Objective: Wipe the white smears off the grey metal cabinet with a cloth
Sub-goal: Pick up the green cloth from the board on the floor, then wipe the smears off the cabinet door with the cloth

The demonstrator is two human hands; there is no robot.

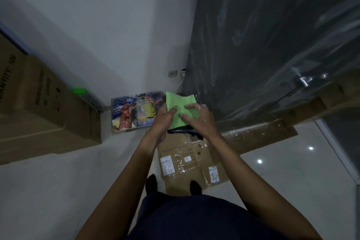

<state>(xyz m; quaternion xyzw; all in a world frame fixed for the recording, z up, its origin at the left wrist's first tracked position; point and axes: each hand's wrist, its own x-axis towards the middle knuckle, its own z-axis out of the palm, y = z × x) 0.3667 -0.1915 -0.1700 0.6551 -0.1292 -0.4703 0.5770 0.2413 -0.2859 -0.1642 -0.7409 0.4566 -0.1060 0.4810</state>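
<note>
My left hand (165, 116) covers the near left corner of the green cloth (180, 108); my right hand (196, 116) hides its right side. The grey cabinet (272, 45) runs off the top and right edges, its white smears (237, 37) blurred. Lettering on the cardboard box (39, 103), cut by the left edge, is too soft to read fully.
</note>
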